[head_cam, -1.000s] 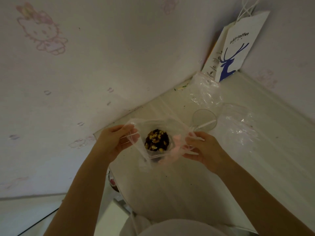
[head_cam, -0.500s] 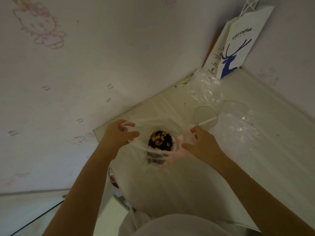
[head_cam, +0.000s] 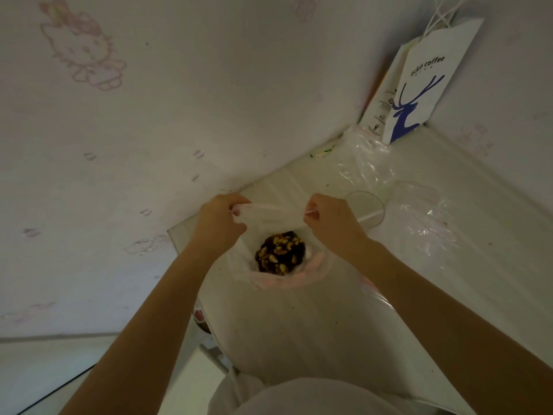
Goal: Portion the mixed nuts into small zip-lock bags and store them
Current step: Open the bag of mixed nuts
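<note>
The heap of mixed nuts (head_cam: 279,254), dark pieces with pale walnut bits, sits in the bottom of a small clear zip-lock bag (head_cam: 270,215). The bag's base rests on the white tabletop (head_cam: 314,324), near the table's edge by the wall. Its mouth is drawn up and stretched into a flat band at twelve o'clock from the nuts.

I read this as the sealing step: the portion is in, and the two lips of the mouth look brought together between my hands. I cannot tell whether any of the zip track is pressed home yet. Next I would want to line the two strips up evenly and run a pinch along the band from one end to the other. The bag should stay low so the nuts remain at the bottom and clear of the seal.

My left hand (head_cam: 220,224), at ten o'clock from the nuts, has its fingers curled in and pinches the left end of the band. My right hand (head_cam: 330,221), at two o'clock, pinches the right end the same way, fingers tightly closed on the plastic. Both wrists are above the table.

Further out, just past the right hand at two o'clock, stands a clear round cup (head_cam: 368,205). Crumpled clear plastic sheeting (head_cam: 425,217) lies beside it at three o'clock. A white paper carrier bag with a blue deer (head_cam: 419,85) leans in the far corner at one o'clock.
</note>
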